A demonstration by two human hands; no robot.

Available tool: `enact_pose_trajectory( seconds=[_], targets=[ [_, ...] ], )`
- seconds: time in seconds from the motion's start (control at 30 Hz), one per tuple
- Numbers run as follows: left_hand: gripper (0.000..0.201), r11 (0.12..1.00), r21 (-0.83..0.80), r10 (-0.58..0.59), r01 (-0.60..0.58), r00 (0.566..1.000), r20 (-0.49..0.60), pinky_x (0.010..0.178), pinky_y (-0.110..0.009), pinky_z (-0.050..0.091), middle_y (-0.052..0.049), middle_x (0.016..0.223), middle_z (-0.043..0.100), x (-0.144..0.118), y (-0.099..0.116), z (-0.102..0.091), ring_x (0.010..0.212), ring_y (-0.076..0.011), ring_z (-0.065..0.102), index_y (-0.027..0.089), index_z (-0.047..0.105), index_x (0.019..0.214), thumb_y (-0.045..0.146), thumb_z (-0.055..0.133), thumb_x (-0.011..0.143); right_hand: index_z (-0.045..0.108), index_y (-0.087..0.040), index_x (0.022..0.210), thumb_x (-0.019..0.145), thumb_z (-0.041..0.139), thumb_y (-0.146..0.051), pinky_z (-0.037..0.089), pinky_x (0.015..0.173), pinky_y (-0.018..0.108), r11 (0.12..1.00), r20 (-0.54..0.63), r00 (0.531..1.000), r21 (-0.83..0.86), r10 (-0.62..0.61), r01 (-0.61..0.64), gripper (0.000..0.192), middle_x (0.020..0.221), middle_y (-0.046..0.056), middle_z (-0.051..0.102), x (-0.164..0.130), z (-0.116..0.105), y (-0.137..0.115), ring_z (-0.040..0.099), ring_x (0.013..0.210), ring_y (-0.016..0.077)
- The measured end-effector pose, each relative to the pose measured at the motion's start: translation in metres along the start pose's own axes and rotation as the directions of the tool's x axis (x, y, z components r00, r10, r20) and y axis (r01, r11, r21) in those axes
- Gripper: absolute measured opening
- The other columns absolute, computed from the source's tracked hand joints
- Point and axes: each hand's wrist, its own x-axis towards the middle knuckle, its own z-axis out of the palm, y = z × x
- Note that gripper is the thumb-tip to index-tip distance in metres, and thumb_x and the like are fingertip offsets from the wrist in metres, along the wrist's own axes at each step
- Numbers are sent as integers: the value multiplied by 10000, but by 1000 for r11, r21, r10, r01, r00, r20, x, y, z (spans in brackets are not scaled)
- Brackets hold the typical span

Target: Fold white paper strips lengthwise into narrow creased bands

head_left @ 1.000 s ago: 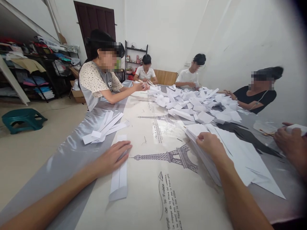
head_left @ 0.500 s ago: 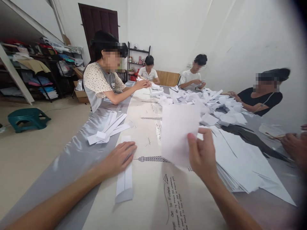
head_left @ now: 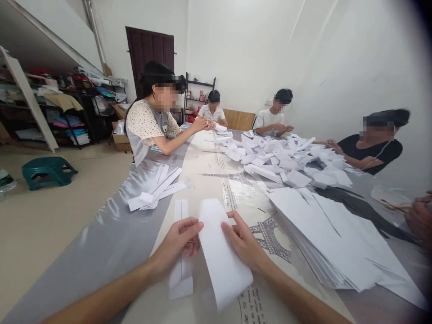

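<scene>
co-worker's hand [head_left: 420, 218] cut off rightward

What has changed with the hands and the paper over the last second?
The right hand took a white sheet off the paper stack and brought it down to the table's middle. The left hand left the folded strip and now holds the sheet's other edge. The strip and the stack lie where they were.

Around the hands, bare tablecloth [head_left: 209, 180] lies open toward 12 o'clock, up to the loose paper heap [head_left: 286, 157] at 1 o'clock. At 3 o'clock the sheet stack [head_left: 324, 234] lies near the right hand [head_left: 243, 243], blocking that side. At 10 o'clock a pile of folded strips [head_left: 157, 189] sits apart from the left hand [head_left: 177, 245]; the grey table edge [head_left: 111, 238] at 9 o'clock is open. One strip [head_left: 181, 252] lies under the left hand.
</scene>
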Motion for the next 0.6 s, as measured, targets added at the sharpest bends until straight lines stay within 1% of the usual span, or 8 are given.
enact_pose_trajectory(
  seconds=[0.07, 0.13, 0.23, 0.3, 0.37, 0.43, 0.53, 0.6],
  targets=[
    [363, 994, -113, 10, -14, 999, -31, 493, -185, 286, 30, 696, 548, 1, 2, -1, 564, -79, 459, 176, 623, 945, 506, 753, 869, 439, -274, 1157, 938, 601, -595, 423, 463, 235, 998, 61, 998, 65, 7, -11, 421, 696, -52, 647, 0, -1, -4, 594, 543, 156],
    [371, 987, -158, 17, -25, 998, -55, 501, -180, 275, 45, 703, 516, 3, 4, -2, 553, -63, 401, 174, 633, 980, 472, 798, 835, 409, -293, 1303, 899, 692, -545, 525, 552, 291, 992, 145, 989, 116, 32, -49, 554, 863, -2, 726, -1, -2, -8, 696, 690, 207],
    [354, 990, -123, 52, -66, 992, -117, 490, -183, 250, 52, 688, 488, 6, 2, -6, 523, -51, 327, 163, 647, 958, 453, 803, 827, 333, -332, 1473, 825, 810, -450, 598, 756, 395, 969, 229, 966, 188, 117, -162, 813, 1143, 63, 736, -1, -6, -12, 739, 931, 265],
    [335, 991, -77, 93, -109, 977, -193, 487, -187, 251, 47, 691, 493, 7, 0, -10, 522, -56, 324, 163, 654, 948, 448, 788, 833, 335, -342, 1511, 792, 850, -399, 595, 826, 431, 950, 271, 949, 219, 160, -223, 886, 1241, 81, 712, 0, -10, -15, 736, 994, 282],
    [309, 990, -15, 132, -141, 956, -261, 490, -191, 269, 44, 686, 494, 9, 1, -17, 529, -67, 344, 165, 653, 912, 436, 779, 833, 431, -314, 1486, 784, 859, -368, 588, 854, 444, 950, 338, 927, 197, 165, -241, 823, 1239, 88, 719, 1, -16, -17, 735, 1009, 291],
    [279, 984, 67, 179, -167, 940, -289, 503, -194, 301, 41, 690, 500, 11, 5, -27, 550, -81, 384, 171, 654, 890, 420, 766, 838, 579, -258, 1381, 794, 849, -355, 578, 873, 434, 966, 392, 906, 124, 161, -226, 653, 1177, 89, 745, 1, -24, -19, 734, 1017, 293],
    [281, 960, 185, 256, -209, 925, -281, 513, -204, 352, 27, 706, 524, 16, 16, -45, 591, -107, 444, 170, 660, 854, 428, 767, 820, 705, -233, 1203, 806, 831, -362, 580, 821, 395, 981, 340, 923, 9, 180, -194, 437, 1094, 72, 769, 3, -33, -20, 744, 974, 282],
    [326, 944, 258, 283, -208, 910, -304, 511, -208, 377, 5, 791, 596, 19, 24, -56, 632, -125, 494, 181, 694, 985, 437, 776, 801, 729, -237, 1142, 807, 824, -375, 581, 777, 378, 983, 296, 938, -26, 180, -181, 375, 1073, 63, 773, 4, -38, -19, 748, 941, 274]
  ],
)
